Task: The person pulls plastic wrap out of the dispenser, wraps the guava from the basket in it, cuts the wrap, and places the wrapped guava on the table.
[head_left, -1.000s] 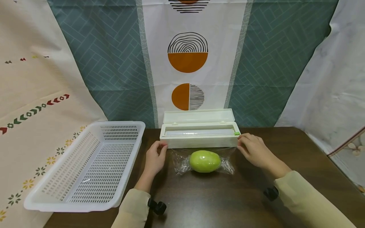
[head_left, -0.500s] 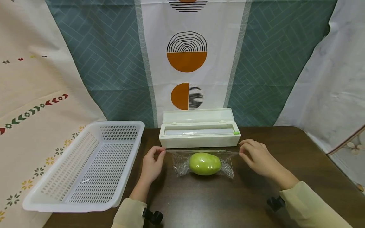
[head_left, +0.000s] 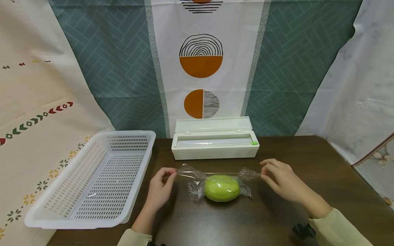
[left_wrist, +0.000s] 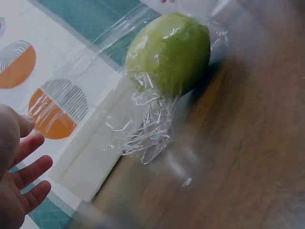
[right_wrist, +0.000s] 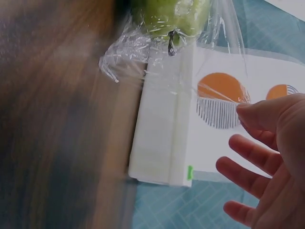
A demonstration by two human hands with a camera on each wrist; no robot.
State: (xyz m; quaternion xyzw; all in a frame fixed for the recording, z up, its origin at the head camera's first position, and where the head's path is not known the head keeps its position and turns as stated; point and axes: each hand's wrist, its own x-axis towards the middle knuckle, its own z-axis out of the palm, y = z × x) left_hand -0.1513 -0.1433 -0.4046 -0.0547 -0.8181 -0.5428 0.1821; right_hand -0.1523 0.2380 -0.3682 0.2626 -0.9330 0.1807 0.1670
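- Now, head view: left hand (head_left: 160, 187) and right hand (head_left: 281, 181) each pinch an end of the cling film (head_left: 215, 175), stretched taut over the green fruit (head_left: 222, 187) at centre on the table (head_left: 277, 218). Film looks thin, clingy and tear-prone; best held at the edges. Fruit looks firm.
- Film dispenser (head_left: 215, 143) sits behind, white basket (head_left: 92, 177) at left; neither obstructs.
- Left wrist view: film bunched beside the fruit (left_wrist: 167, 50).
- Right wrist view: thumb and forefinger nip the film (right_wrist: 224, 90).

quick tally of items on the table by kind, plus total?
Basket: 1
Wrap box: 1
Green fruit: 1
Plastic wrap sheet, pinched at each end by the left hand and right hand: 1
Total: 4
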